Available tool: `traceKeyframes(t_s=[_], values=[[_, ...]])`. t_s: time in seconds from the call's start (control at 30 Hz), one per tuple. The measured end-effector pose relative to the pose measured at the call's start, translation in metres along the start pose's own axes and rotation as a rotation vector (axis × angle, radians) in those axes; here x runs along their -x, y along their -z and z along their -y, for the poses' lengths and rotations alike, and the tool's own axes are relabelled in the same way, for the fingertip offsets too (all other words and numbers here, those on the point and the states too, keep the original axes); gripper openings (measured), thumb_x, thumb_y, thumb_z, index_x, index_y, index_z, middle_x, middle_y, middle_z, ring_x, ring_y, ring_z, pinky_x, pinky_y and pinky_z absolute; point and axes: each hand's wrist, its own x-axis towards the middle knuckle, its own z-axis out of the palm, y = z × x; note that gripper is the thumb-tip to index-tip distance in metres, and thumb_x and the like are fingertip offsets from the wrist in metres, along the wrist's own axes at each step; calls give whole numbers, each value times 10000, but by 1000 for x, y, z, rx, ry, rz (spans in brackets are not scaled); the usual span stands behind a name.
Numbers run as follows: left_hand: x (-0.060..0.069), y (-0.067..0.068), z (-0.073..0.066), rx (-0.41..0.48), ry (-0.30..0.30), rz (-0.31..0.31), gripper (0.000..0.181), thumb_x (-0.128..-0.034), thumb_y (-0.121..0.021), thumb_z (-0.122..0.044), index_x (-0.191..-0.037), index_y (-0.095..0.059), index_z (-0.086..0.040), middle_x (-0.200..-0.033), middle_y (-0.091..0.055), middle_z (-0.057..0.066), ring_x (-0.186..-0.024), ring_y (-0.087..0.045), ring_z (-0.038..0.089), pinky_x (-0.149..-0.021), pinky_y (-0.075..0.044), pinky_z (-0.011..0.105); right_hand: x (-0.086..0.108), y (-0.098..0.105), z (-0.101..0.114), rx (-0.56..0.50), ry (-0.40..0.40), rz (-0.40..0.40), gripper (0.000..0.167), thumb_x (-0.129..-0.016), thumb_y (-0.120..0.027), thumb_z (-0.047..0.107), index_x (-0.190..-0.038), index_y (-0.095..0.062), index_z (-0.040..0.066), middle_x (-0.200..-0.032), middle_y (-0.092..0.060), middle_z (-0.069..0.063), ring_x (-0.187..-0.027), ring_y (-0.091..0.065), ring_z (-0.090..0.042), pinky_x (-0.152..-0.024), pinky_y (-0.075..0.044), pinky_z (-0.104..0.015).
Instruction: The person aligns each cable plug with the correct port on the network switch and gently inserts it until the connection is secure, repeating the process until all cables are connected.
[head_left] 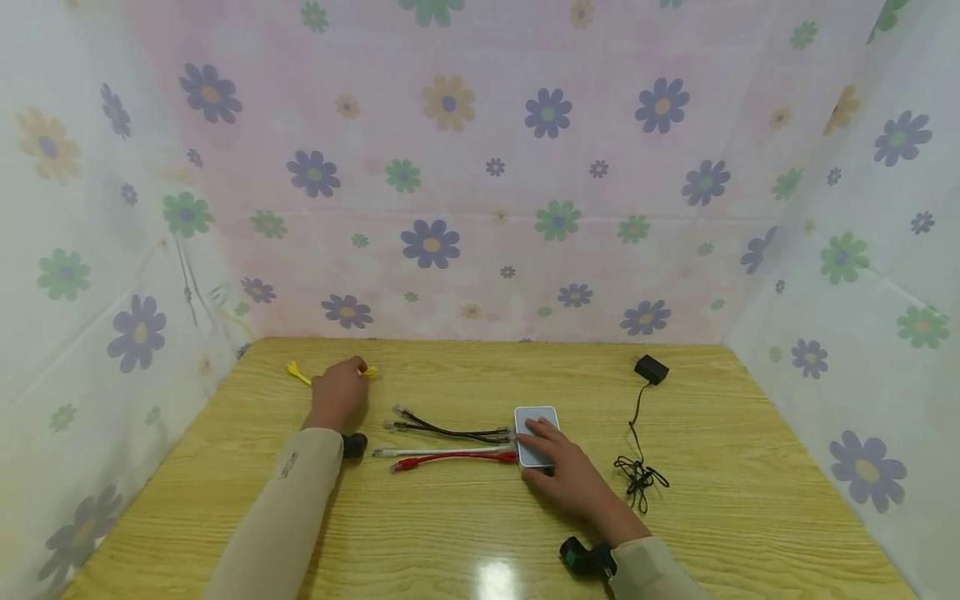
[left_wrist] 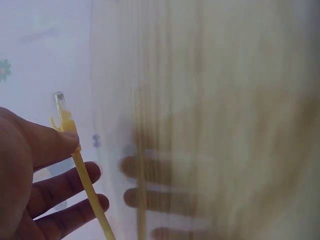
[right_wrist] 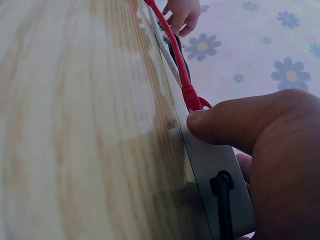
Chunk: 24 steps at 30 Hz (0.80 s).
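Observation:
My left hand pinches a yellow network cable just behind its clear plug, at the back left of the table. The cable's other end sticks out to the left of the hand. My right hand grips a small white-edged network switch, its fingers across the grey top and its thumb at the near corner beside the red plug. From the switch's left side run two black cables, a white cable and a red cable. A black plug sits in another side of the switch.
A black power adapter lies at the back right, with its thin cord bundled near the switch. Flowered cloth encloses the back and sides of the wooden table.

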Motion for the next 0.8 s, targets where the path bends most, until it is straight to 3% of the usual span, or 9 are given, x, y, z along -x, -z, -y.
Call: traceKeyframes(t_s=[0.33, 0.8], values=[[8, -4, -13, 18, -63, -2, 318, -1003, -465, -205, -1240, -602, -42, -1131, -675, 185, -981, -635, 374, -873, -406, 630, 0, 0, 0, -11, -1, 0, 499, -917, -672, 270, -1392, -545, 188, -1553, -363, -48, -1471, -245, -334, -1066, -384, -559], [19, 4, -25, 68, -120, 21, 283, -1000, -517, -183, -1223, -638, -56, -1100, -685, 166, -926, -646, 335, -863, -431, 613, 0, 1, 1, -14, 1, 12, 497, -924, -661, 261, -1398, -538, 176, -1555, -358, -59, -1469, -245, -346, -1064, -382, -569]])
